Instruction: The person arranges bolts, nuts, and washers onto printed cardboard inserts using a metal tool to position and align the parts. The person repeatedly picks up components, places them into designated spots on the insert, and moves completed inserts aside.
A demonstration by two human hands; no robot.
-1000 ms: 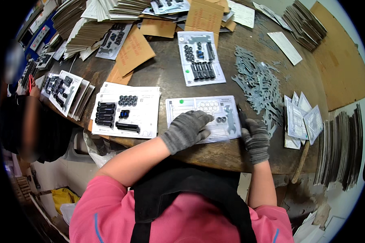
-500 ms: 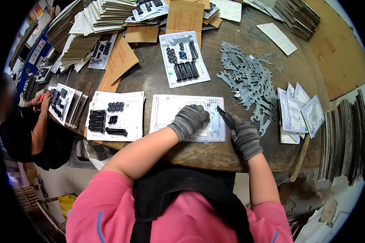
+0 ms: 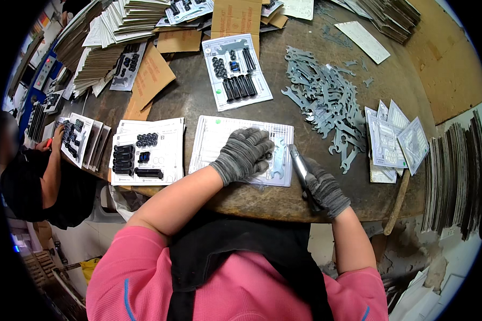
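In front of me lies a stack of printed white cards (image 3: 198, 155) with a clear plastic edge at its front. A silver open-ended spanner (image 3: 278, 159) lies upright along its right side. Over the middle of the cards rests my left hand (image 3: 243, 154) in a grey knit glove, its fingers slightly bent and apart, close to the spanner. My right hand (image 3: 326, 187), gloved alike, is closed round a long silver and black tool (image 3: 300, 165), which looks like a plier stapler. The tool's tip points away from me, just beside the cards' right edge.
Loose spanners (image 3: 326, 101) form a heap at the right. Cards with black parts (image 3: 150, 152) stand left, and another filled card (image 3: 238, 72) lies beyond. A wooden-handled tool (image 3: 397, 203) crosses the right edge. A co-worker (image 3: 48, 166) handles cards at far left.
My right hand has turned the tool so its silver side shows, drawing it slightly back off the cards' edge. The left hand's fingers have loosened and spread. The view has shifted slightly.
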